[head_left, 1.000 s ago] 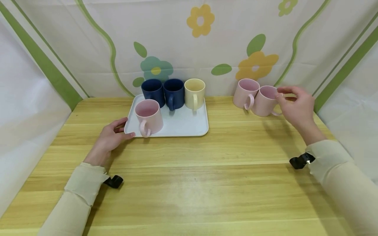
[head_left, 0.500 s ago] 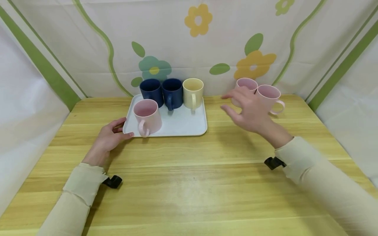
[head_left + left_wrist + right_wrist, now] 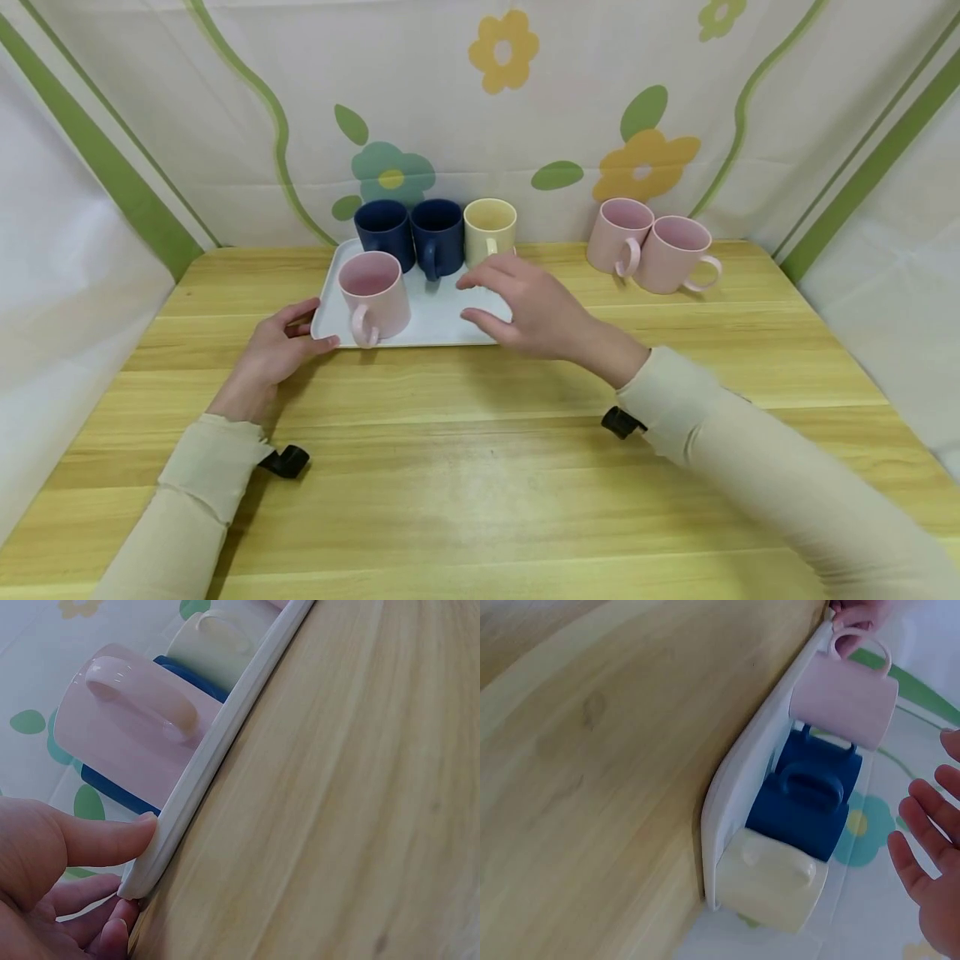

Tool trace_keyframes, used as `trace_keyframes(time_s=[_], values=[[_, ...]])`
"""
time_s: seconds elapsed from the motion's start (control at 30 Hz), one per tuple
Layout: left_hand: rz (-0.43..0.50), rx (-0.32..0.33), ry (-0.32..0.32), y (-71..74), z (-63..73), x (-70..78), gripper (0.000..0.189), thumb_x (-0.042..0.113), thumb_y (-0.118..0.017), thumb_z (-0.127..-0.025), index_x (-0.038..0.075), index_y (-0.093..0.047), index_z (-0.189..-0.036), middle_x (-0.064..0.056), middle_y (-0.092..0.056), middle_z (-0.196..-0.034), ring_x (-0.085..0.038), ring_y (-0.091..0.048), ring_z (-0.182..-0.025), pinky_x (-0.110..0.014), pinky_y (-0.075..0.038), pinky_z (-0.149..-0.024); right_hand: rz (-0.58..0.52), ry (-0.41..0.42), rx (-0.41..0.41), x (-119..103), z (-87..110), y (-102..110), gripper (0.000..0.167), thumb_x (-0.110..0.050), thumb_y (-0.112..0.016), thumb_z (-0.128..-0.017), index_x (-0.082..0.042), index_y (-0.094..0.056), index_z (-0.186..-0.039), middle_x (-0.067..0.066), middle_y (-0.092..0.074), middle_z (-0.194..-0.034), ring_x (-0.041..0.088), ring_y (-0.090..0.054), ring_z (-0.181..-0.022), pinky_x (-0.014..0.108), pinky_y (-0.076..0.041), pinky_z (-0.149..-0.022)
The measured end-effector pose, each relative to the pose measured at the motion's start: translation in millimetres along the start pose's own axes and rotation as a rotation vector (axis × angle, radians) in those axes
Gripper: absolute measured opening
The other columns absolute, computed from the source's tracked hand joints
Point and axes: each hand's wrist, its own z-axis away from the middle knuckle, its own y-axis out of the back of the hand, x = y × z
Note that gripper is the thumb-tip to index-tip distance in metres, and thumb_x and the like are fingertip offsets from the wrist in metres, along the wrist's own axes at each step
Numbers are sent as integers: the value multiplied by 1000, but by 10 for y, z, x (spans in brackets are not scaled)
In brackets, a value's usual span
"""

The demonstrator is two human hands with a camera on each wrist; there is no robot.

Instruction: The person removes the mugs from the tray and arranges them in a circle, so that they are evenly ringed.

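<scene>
My left hand (image 3: 270, 358) holds the left front corner of a white tray (image 3: 442, 321). In the left wrist view its thumb (image 3: 112, 841) lies against the tray's rim, with the fingers at the side. On the tray, a pink mug (image 3: 388, 308) stands near that corner. Behind it are two navy mugs, one at the left (image 3: 401, 237) and one beside it (image 3: 450, 246), then a pale yellow mug (image 3: 480, 225). Over the tray's right part hovers my right hand (image 3: 536, 308), fingers spread and holding nothing. It partly hides the yellow mug and the tray's right edge.
Two pink mugs, a left one (image 3: 603, 242) and a right one (image 3: 663, 262), stand close together at the table's back right. A white curtain (image 3: 442, 100) with printed flowers hangs behind the wooden table (image 3: 480, 475).
My right hand has let go of the rightmost pink mug and swept left to above the tray. My left hand stays at the tray's corner.
</scene>
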Motion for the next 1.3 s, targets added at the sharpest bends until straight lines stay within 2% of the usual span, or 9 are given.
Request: trace_keyframes(time_s=[0.23, 0.4, 0.8, 1.0, 1.13, 1.3], values=[[-6, -2, 0, -4, 1, 9, 88, 25, -75, -100, 14, -24, -171, -19, -36, -171, -37, -41, -145, -24, -41, -98, -57, -116, -214, -146, -138, -159, 40, -32, -71, -102, -10, -69, -136, 5, -69, -134, 21, -63, -126, 40, -52, -110], [-11, -3, -12, 4, 2, 2, 88, 23, -75, -100, 13, -23, -171, -20, -36, -171, -38, -41, -145, -24, -40, -97, -120, -171, -302, -221, -270, -269, 42, -34, -69, -104, -12, -66, -140, 3, -69, -134, 18, -63, -123, 38, -51, -109], [-11, -4, -16, 3, -8, -2, 87, 23, -74, -101, 13, -23, -171, -21, -36, -170, -38, -42, -145, -19, -41, -95, -289, -243, -393, -320, -511, -537, 49, -31, -73, -102, -13, -62, -146, 2, -70, -138, 16, -65, -122, 30, -50, -109], [-19, -5, -16, 14, 8, 5, 87, 25, -74, -101, 13, -23, -171, -22, -37, -169, -39, -42, -145, -21, -41, -95, -369, -266, -414, -361, -595, -659, 48, -27, -72, -102, -10, -62, -146, 4, -72, -135, 17, -67, -123, 34, -53, -108], [-23, -8, -11, 10, 14, 10, 87, 26, -74, -101, 13, -24, -171, -22, -38, -168, -39, -43, -144, -23, -41, -96, -454, -302, -435, -391, -629, -719, 48, -26, -73, -102, -10, -62, -146, 6, -73, -134, 20, -68, -124, 38, -55, -108], [-21, -13, -12, 4, 17, 14, 86, 26, -74, -101, 13, -24, -171, -23, -41, -166, -39, -44, -144, -25, -41, -97, -585, -365, -456, -411, -669, -786, 46, -24, -75, -100, -7, -66, -142, 6, -73, -134, 20, -68, -124, 37, -52, -113]])
